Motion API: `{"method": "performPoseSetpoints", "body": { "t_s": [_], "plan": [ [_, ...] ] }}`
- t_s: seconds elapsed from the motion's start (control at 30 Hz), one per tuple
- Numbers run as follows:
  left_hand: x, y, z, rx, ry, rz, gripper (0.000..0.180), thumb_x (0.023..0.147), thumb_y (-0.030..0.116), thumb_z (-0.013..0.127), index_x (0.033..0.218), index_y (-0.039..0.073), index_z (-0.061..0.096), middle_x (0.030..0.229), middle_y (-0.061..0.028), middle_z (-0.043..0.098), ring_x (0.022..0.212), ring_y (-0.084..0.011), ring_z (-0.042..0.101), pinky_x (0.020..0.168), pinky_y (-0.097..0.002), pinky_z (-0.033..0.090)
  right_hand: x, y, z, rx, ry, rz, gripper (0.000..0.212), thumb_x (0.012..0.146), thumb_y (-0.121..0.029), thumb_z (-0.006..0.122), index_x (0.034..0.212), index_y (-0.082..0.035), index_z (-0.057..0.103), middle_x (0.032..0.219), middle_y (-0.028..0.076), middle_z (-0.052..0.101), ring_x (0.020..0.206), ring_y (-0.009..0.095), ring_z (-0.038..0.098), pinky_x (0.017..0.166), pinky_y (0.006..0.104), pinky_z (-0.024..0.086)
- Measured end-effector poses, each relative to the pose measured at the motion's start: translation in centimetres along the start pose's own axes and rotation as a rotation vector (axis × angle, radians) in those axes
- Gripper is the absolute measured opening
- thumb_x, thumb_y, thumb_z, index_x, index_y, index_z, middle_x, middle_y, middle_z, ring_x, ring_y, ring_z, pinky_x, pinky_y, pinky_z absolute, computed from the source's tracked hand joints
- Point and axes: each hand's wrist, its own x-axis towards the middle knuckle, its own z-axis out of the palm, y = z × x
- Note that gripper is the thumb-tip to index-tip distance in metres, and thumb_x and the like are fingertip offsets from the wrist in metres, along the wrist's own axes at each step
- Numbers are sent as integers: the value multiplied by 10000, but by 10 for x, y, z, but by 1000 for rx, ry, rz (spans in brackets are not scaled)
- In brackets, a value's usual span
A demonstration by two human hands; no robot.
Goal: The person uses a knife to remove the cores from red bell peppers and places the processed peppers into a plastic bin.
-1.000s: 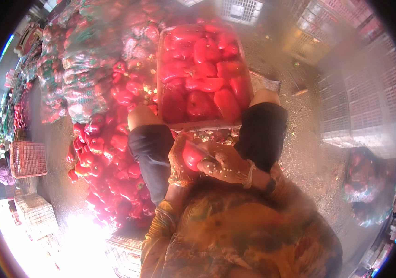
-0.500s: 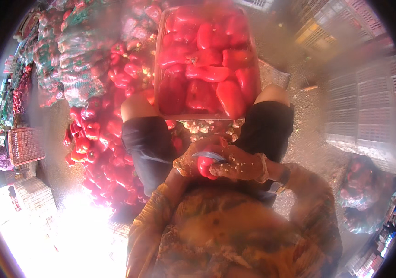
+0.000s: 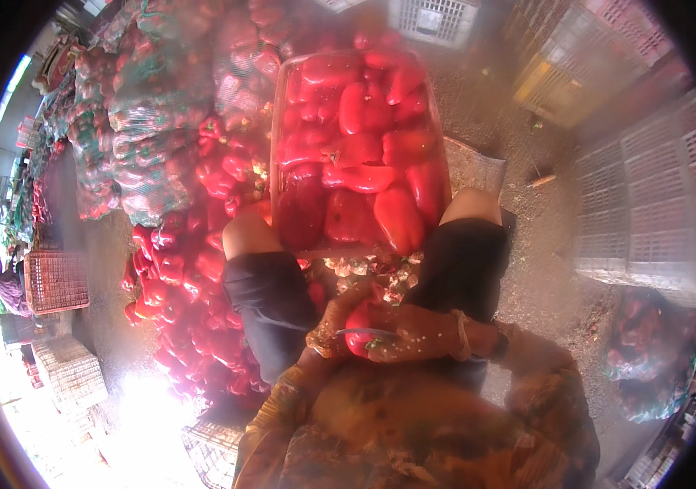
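In front of my belly, my left hand (image 3: 327, 328) is wrapped round a red bell pepper (image 3: 357, 316). My right hand (image 3: 417, 332) is closed beside it, with a small knife (image 3: 356, 331) whose thin blade lies across the pepper. The handle is hidden in the fingers. Pale seeds cling to both hands. Just past them, between my knees, lie pale pepper cores (image 3: 356, 267) and scraps. Beyond my knees stands a crate (image 3: 277, 183) heaped with red peppers (image 3: 354, 216).
To the left spreads a pile of loose red peppers (image 3: 193, 285), backed by filled net sacks (image 3: 152, 122). Stacked pale crates (image 3: 641, 212) stand on the right, with more sacks (image 3: 649, 334) nearer me. At far left, a person (image 3: 10, 281) is beside an orange-red crate (image 3: 56, 281).
My view has tilted, so the crate and piles sit lower in it. The pepper has turned in my hands, and the knife blade lies flatter and lower across it.
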Motion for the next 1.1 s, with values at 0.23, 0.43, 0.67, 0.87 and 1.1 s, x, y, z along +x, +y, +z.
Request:
{"method": "performPoseSetpoints", "body": {
  "t_s": [0.23, 0.43, 0.67, 0.87, 1.1],
  "plan": [
    [3, 65, 10, -666, 242, 102, 322, 1028, 276, 532, 1196, 12, 609, 977, -101, 672, 877, -249, 667, 807, -393, 566, 15, -24, 16, -553, 499, -36, 414, 878, -151, 749, 1259, -68, 610, 881, 107, 689, 792, 283, 693, 696, 385, 548],
    [1, 54, 2, -142, 400, 271, 373, 1032, 235, 525, 1283, -36, 571, 1092, -87, 657, 995, -195, 643, 912, -323, 526, 21, -20, 48, -217, 739, -11, 444, 929, -103, 705, 1353, -49, 585, 932, 136, 700, 767, 238, 696, 685, 358, 543],
    [7, 40, -4, -50, 142, 296, 309, 1000, 208, 578, 1213, -13, 602, 998, -48, 642, 894, -185, 639, 797, -338, 537, 5, 1, 57, 707, 453, 221, 336, 1025, -226, 586, 1295, -26, 582, 709, -4, 551, 487, 75, 472, 433, 242, 393],
    [21, 77, -14, -929, 180, 100, 236, 984, 191, 572, 1146, 19, 582, 899, -51, 616, 775, -195, 599, 637, -329, 500, 9, 56, 56, 1033, 215, 364, 369, 1033, -202, 550, 1339, 0, 513, 973, 35, 573, 724, 78, 548, 516, 212, 428],
    [49, 161, -47, -751, 262, 344, 385, 1003, 307, 588, 1277, 37, 571, 980, -96, 668, 842, -227, 661, 728, -346, 563, 30, 47, 25, 731, 494, -21, 386, 1027, -138, 569, 1384, -15, 492, 948, -37, 578, 711, 25, 510, 562, 194, 432]
  ]
}}
